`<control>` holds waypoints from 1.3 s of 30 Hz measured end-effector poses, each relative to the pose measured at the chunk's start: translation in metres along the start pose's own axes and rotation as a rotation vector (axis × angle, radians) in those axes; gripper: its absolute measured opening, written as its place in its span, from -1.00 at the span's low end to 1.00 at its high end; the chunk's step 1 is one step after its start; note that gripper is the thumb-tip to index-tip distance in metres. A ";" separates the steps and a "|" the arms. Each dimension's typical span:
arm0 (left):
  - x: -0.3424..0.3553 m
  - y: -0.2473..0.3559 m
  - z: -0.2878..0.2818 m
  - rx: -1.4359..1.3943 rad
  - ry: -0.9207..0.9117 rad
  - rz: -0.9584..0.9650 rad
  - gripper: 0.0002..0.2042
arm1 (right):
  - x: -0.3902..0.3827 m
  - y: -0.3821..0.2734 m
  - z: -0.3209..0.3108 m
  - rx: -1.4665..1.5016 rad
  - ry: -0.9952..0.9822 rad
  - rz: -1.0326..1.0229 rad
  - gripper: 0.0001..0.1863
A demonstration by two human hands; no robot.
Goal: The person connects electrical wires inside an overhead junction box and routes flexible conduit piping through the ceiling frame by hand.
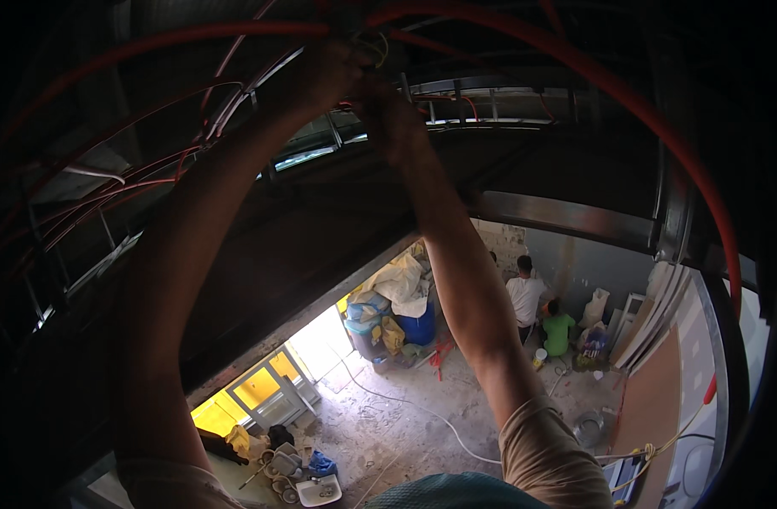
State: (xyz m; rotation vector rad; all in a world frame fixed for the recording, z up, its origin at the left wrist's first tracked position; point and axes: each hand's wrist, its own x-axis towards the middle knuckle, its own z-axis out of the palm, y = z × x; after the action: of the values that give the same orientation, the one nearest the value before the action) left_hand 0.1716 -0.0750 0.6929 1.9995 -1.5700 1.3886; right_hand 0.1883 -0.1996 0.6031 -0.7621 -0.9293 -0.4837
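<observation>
Below you, bright light spills from an opening (319,343) onto the dusty floor (380,434); a grey wall (619,273) stands beyond.

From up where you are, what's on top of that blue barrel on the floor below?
Crumpled pale sheeting is draped over the blue barrel. It hides the top, so I can't see any lid or what's inside.

Wire (385,49) beside left hand (334,75)

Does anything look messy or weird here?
Yes: a long, thin, pale cable lies in loose bends across the dusty grey floor, where someone might trip. Around the bare left hand and bare right hand, it's too dark to tell.
</observation>
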 end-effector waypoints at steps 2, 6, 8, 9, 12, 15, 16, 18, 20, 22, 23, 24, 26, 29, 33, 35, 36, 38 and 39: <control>-0.001 0.007 -0.002 0.073 -0.004 -0.072 -0.79 | -0.007 -0.005 0.003 0.092 -0.056 -0.011 -0.80; 0.000 -0.007 -0.004 0.424 -0.137 0.000 -0.83 | 0.011 0.006 -0.004 -0.430 0.100 0.063 -0.66; 0.007 -0.045 0.000 0.172 0.073 0.485 -0.85 | 0.019 0.017 -0.012 -0.378 0.028 0.027 -0.71; 0.005 -0.040 0.004 0.188 0.010 0.446 -0.85 | 0.021 0.020 -0.033 -0.355 0.008 -0.011 -0.74; -0.001 0.016 0.018 0.445 0.165 0.247 -0.82 | 0.022 0.010 -0.066 -0.261 -0.074 -0.030 -0.72; 0.000 0.031 0.028 0.862 0.438 0.100 -0.87 | 0.025 0.008 -0.054 -0.140 -0.204 0.014 -0.68; -0.002 0.026 0.029 1.168 0.387 0.116 -0.88 | 0.026 0.016 -0.049 -0.098 -0.253 0.032 -0.66; 0.009 0.013 0.047 1.262 0.252 -0.015 -0.87 | 0.031 0.030 -0.043 -0.032 -0.330 0.067 -0.63; 0.003 0.019 0.036 1.308 0.133 -0.124 -0.86 | 0.031 0.029 -0.052 -0.012 -0.359 0.087 -0.61; -0.012 0.065 0.001 0.667 0.306 -0.026 -0.84 | 0.027 0.007 -0.064 -0.028 -0.429 0.077 -0.62; -0.019 0.062 -0.007 0.683 0.301 -0.034 -0.84 | 0.021 0.010 -0.044 -0.015 -0.439 0.082 -0.62; -0.021 0.056 -0.009 0.551 0.400 0.010 -0.84 | 0.013 0.008 -0.020 -0.016 -0.307 0.098 -0.63; -0.020 0.040 -0.009 0.422 0.488 0.060 -0.84 | 0.007 0.013 0.002 -0.008 -0.172 0.109 -0.64; -0.007 0.029 -0.006 0.406 0.510 0.074 -0.84 | 0.018 0.012 0.009 0.118 -0.049 0.184 -0.65; 0.002 0.022 -0.019 0.455 0.213 0.309 -0.83 | 0.015 -0.001 0.011 0.143 0.011 0.058 -0.69; 0.004 -0.020 0.000 0.317 0.280 0.069 -0.84 | 0.018 0.022 0.021 0.225 -0.007 0.086 -0.71; 0.008 -0.016 -0.003 0.296 0.167 -0.070 -0.84 | 0.014 0.020 0.024 0.209 -0.054 0.028 -0.71; 0.006 -0.016 -0.015 0.495 0.082 0.098 -0.83 | 0.014 0.019 0.028 0.149 -0.045 -0.020 -0.74; 0.011 -0.011 -0.013 0.434 0.120 0.084 -0.83 | 0.024 0.018 0.016 0.194 -0.143 -0.039 -0.80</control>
State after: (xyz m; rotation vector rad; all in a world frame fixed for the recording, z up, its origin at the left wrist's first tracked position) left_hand 0.1744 -0.0688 0.7118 2.0415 -1.4051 1.9838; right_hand 0.2041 -0.1771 0.6230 -0.6087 -1.1091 -0.3699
